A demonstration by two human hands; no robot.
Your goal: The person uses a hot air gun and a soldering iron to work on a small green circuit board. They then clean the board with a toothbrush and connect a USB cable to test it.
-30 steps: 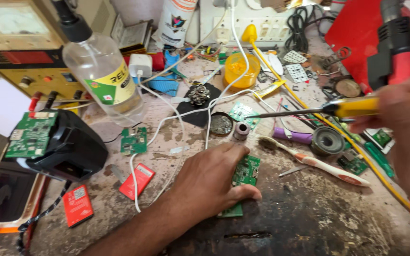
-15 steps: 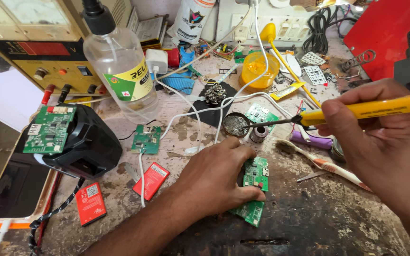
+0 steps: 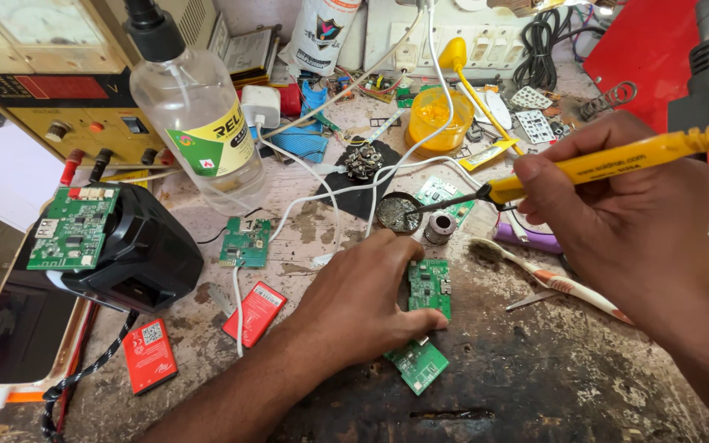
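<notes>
My left hand (image 3: 360, 299) lies flat on the workbench and presses down on a green circuit board (image 3: 430, 288), with a second green board (image 3: 418, 366) just below its thumb. My right hand (image 3: 617, 217) grips a yellow-handled soldering iron (image 3: 609, 162). The iron's dark tip reaches left into a small round tin (image 3: 393, 213) above the held board. A small metal ring-shaped part (image 3: 439, 227) sits beside the tin.
A clear plastic bottle (image 3: 198, 123) stands at the back left, near a yellow bench power supply (image 3: 51, 107). A black device (image 3: 137, 254) carries another green board (image 3: 71, 228). Two red battery packs (image 3: 254, 312), a toothbrush (image 3: 547, 275), an orange cup (image 3: 435, 119) and white cables crowd the bench.
The soldering iron has swung left and down, so its tip now sits in the small tin. My left hand has stayed on the green board.
</notes>
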